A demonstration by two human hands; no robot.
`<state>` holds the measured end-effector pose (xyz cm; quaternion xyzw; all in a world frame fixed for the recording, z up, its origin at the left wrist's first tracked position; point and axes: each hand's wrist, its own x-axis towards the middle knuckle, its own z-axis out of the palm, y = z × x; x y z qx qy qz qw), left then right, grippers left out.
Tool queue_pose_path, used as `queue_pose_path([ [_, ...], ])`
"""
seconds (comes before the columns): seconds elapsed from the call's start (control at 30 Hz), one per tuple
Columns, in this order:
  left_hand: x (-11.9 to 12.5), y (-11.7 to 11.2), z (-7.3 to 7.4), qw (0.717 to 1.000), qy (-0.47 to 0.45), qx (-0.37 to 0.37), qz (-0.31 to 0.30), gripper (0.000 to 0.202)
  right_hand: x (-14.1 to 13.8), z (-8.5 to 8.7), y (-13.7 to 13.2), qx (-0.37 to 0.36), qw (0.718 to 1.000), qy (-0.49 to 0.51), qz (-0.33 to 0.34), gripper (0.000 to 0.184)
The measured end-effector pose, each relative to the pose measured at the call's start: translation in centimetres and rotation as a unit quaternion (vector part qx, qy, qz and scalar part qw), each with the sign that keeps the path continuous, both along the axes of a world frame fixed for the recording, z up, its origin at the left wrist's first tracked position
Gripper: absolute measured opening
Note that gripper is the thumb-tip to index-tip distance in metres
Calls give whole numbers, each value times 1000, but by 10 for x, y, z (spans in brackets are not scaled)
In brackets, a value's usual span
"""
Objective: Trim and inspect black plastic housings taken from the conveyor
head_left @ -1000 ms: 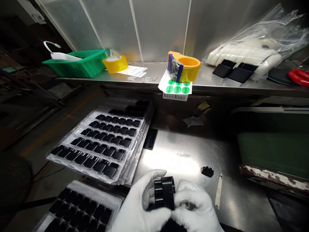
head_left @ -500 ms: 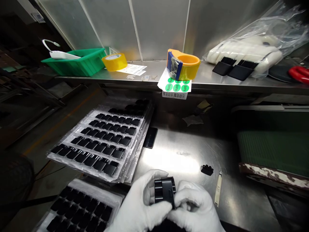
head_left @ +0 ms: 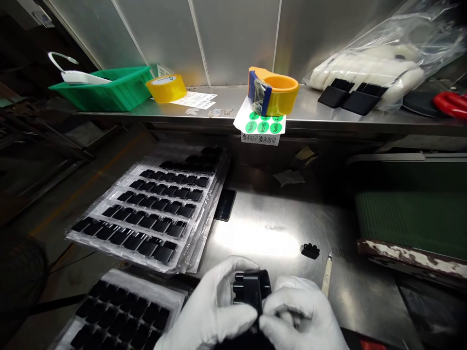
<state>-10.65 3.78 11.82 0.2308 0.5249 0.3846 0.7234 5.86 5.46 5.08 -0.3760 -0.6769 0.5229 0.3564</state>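
Observation:
Both my hands wear white gloves and meet at the bottom middle of the view. In my left hand [head_left: 215,306] is a black plastic housing [head_left: 251,289], gripped between thumb and fingers, with its open hollow end facing right and ribs on its left side. My right hand [head_left: 299,308] is closed, its fingertips pinched together close against the housing's right side; whether something small is in them is hidden. On the steel bench to the right lies a small black toothed part [head_left: 310,251], and beside it a thin white-handled knife [head_left: 327,276].
Plastic trays [head_left: 160,260] filled with black parts are stacked at left, with another tray [head_left: 178,296] lower down. A dark phone-like slab [head_left: 225,205] lies beside the stack. The shelf holds a green bin [head_left: 120,92], yellow tape [head_left: 168,88] and a tape dispenser [head_left: 279,92]. A green conveyor [head_left: 412,218] stands right.
The black housing has turned in my left hand so that its hollow end shows more. My right hand has shifted slightly right and down. The whole view has moved a little.

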Motion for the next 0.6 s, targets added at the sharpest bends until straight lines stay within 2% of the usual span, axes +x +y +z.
queue_pose_path([
  [0.07,3,-1,-1,1000,16,13,-7,34,0,0,-3,-62,997,-43,-12,28],
  [0.13,6,-1,0,998,53,21,-7,33,-2,1,-4,-109,993,-42,-33,38],
  [0.27,13,-3,3,992,126,14,3,36,-6,6,-1,-145,989,-2,-38,52],
  [0.47,12,-6,-1,983,178,36,-17,29,-3,2,2,-205,977,47,-23,51],
  [0.6,6,-6,-6,957,247,142,-45,24,2,-12,-2,-254,961,101,-34,45],
])
